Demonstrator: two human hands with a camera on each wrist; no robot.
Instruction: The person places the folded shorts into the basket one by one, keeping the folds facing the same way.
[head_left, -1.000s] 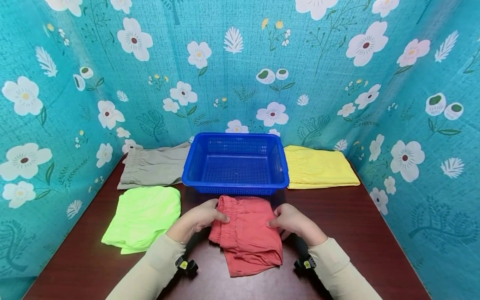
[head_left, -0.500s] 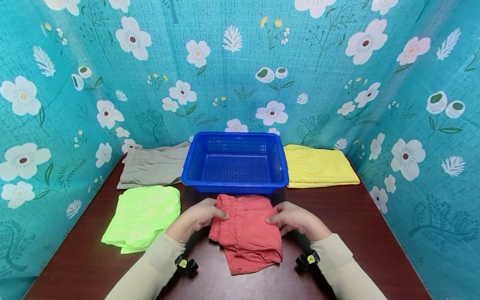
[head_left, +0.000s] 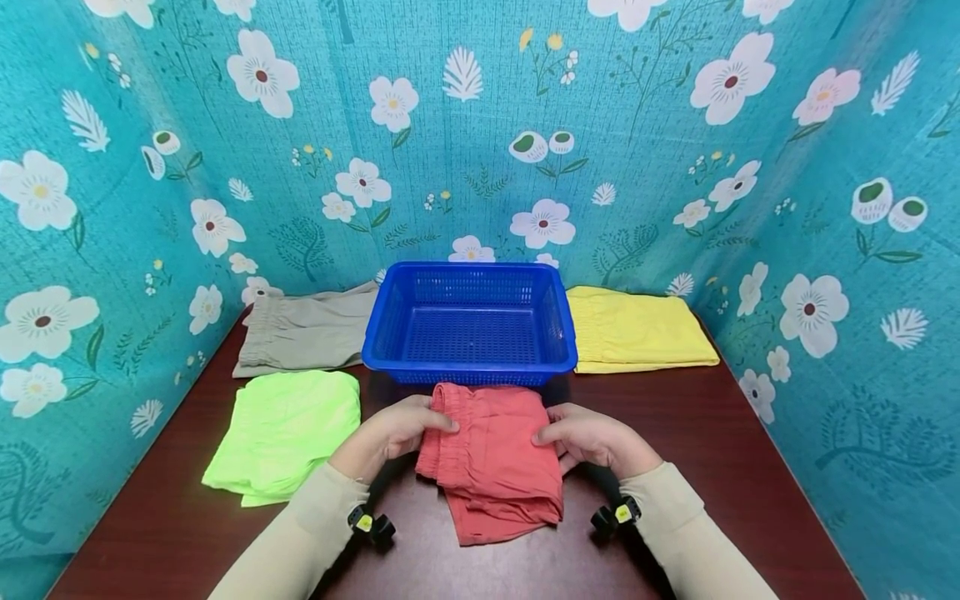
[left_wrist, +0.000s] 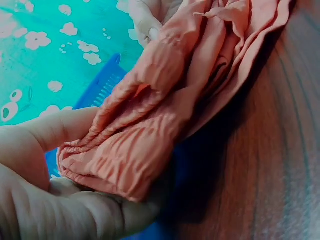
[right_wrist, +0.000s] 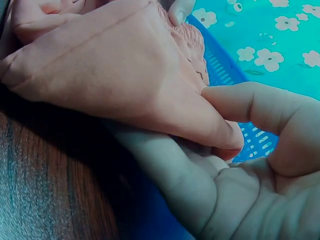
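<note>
Folded red shorts [head_left: 502, 450] with a gathered elastic waistband are held between both hands, just in front of the blue basket [head_left: 471, 367]. My left hand [head_left: 393, 433] grips the waistband edge, thumb on top and fingers underneath. On the opposite side, my right hand [head_left: 596, 437] pinches the folded edge, its thumb over the cloth and its fingers below. In the left wrist view the waistband [left_wrist: 135, 155] shows several layers between thumb and fingers. The right wrist view shows the cloth [right_wrist: 125, 75] lifted off the table, with dark shadow beneath.
Bright green folded clothing [head_left: 288, 433] lies at the left. Behind it, a grey folded garment [head_left: 311, 329] sits against the basket's left side. A yellow folded garment [head_left: 637, 329] lies to the right of the basket. Floral curtains [head_left: 480, 125] enclose the brown table [head_left: 735, 483].
Both hands keep their grip on the red shorts, which have shifted very slightly up toward the basket. The right hand's fingers have moved a little along the edge.
</note>
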